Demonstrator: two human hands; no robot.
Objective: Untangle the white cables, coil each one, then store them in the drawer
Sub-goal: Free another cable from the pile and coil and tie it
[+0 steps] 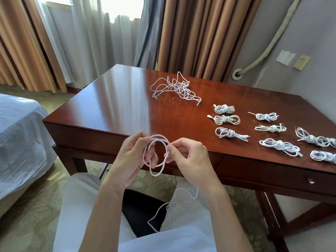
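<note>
Both hands' fingers pinch white cable (156, 157) loops (tail on lap); drawer (272, 174) closed.

We're in a hotel-style bedroom — a bed (20, 131) with a pale grey-blue cover sits at the left, on patterned carpet (27, 211). Tan drapes (198, 37) and sheer curtains (91, 39) hang floor-length across a bright window. A glossy dark wooden desk (116, 99) with a drawer (276, 173) stands against a plain wall — wall plates (285, 57) and a wrapped pipe (271, 39) there.
</note>
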